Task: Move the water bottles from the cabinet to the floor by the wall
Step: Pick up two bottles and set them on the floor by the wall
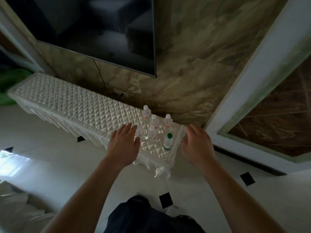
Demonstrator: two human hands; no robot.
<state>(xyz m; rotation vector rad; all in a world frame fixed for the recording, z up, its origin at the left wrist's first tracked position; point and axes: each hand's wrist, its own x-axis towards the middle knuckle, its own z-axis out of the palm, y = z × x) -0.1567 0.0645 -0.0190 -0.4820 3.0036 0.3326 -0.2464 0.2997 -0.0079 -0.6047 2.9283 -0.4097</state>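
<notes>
So a long low cabinet (75, 101) is seen running along the marble-look wall (185, 73), and it's draped with a quilted, shiny white cover (101, 111) that hangs over the front edge and the near corner. All the water bottles are grouped at the right end of it, upright. Four clear ones with white caps and red-orange label bands can be made out: one at the back (146, 112), one just in front of that (154, 121), one off to the right near the wall side (168, 121), and one closer to the front (152, 132). A fifth clear bottle with a green cap (168, 141) is stood nearest the cabinet's end, a bit apart from the rest. Something clear is also glimpsed right behind the left fingertips, but what it is can't be told.

Both hands are held out over that end with nothing gripped. The left hand (124, 145) is spread flat, palm down, fingers loosely apart, just left of the bottles. The right hand (196, 145) is opened too, fingers slightly curled, hovering just past the cabinet's corner beside the green-capped bottle.

A big dark TV screen (94, 31) is mounted on the wall above. White tile floor (50, 165) with small black diamond insets is seen below, and dark trousers are visible at the bottom edge.
</notes>
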